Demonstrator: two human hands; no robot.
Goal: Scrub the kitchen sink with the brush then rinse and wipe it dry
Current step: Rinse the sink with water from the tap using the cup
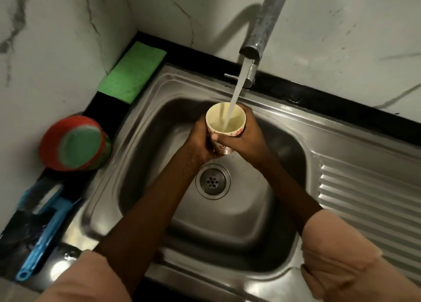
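Your pushed-up sleeves fill the bottom of the view, and your forearms run up from them over the sink to meet at the cup. Both hands are wrapped round it: your left hand cups the lower wall and base with curled fingers, and your right hand grips the far and right side, thumb pressed across the near face below the rim. The cup stands mouth-up with the tap stream running straight into it, just above and beyond the drain.

The brush is well apart from that grip, out to your left and nearer your body, lying on the dark counter outside the sink's left rim. Its long axis runs near-to-far, handle end toward you and the bristle head, blurred here, further away beside the red tub. Your left hand is plainly the nearer one to it; I judge that hand would let go of the cup and swing left and back to reach the handle. The green cloth lies up-left of the grip, in the corner against the wall.
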